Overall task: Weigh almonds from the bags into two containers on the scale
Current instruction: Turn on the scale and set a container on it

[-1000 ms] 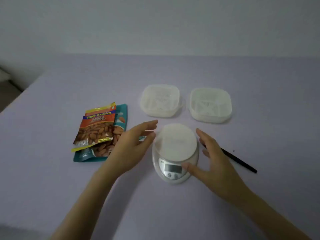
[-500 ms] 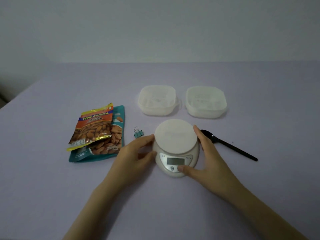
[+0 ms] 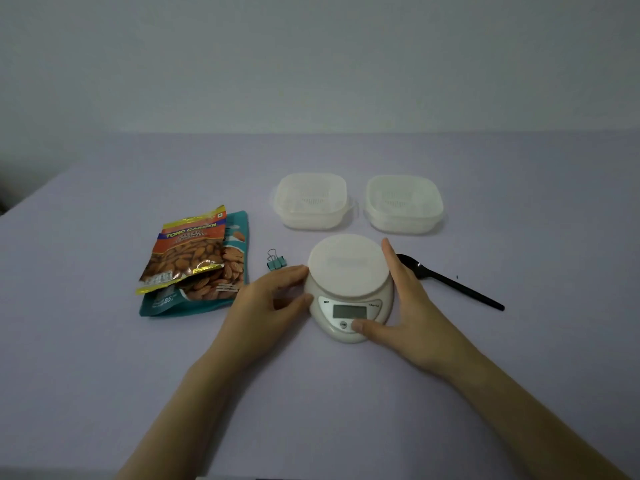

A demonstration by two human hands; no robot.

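Hands closed in since prior frame: left hand and right hand flank the scale, fingers relaxed, gripping nothing, right thumb on a front button; left container and right container sit just beyond.

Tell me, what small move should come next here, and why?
Probably press down with the thumb of the right hand, which rests by the buttons, to switch the scale on. Its display looks blank, its plate is bare, and the containers sit behind it, seemingly empty. The left hand touches its side.
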